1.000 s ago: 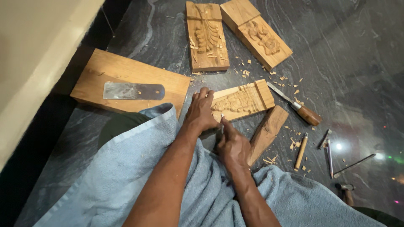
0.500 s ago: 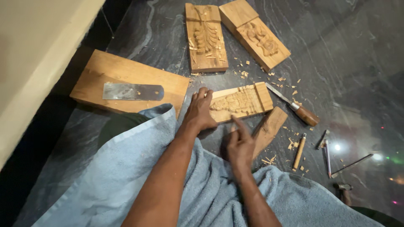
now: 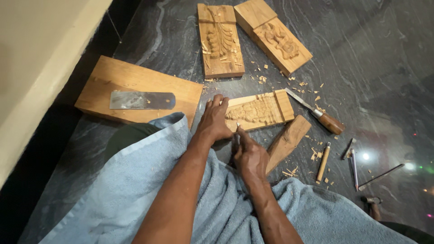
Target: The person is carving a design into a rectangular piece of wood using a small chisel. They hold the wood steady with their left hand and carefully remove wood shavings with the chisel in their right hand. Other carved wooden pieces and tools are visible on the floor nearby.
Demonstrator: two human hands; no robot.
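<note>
Left hand (image 3: 216, 121) pressed flat, fingers spread, on the near end of the carved wooden block (image 3: 259, 110) lying on the dark stone floor (image 3: 370, 68). Right hand (image 3: 250, 156) clenched around a small carving tool (image 3: 238, 132), tip at the block's near edge, above the blue towel (image 3: 135, 180).

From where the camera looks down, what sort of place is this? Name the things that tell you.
Probably a woodcarver's floor workspace: carved wooden panels lie on dark stone floor, chisels and wood chips around them, while the left hand steadies a carved block.
</note>
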